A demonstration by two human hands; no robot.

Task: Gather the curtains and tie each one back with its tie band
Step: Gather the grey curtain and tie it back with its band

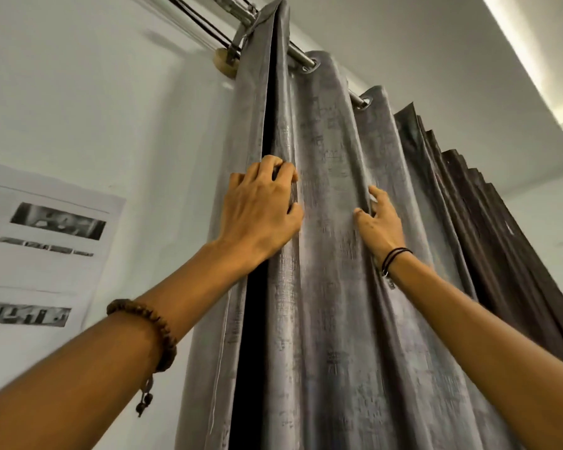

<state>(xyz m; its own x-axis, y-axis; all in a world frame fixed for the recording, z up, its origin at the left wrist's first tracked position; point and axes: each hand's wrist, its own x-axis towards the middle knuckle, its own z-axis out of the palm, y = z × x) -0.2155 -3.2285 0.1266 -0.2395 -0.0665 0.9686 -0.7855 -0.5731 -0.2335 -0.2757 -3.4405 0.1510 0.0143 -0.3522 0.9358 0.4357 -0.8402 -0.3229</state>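
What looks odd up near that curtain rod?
The leftmost fold of the grey textured curtain peaks above the silver metal rod, seemingly bunched over the bracket instead of hanging from an eyelet like its neighbours.

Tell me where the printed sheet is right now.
In the head view, the printed sheet is on the wall at far left, left of the grey curtain and above the beaded bracelet.

Grey eyelet curtain (332, 287) hanging in folds from rod, untied.
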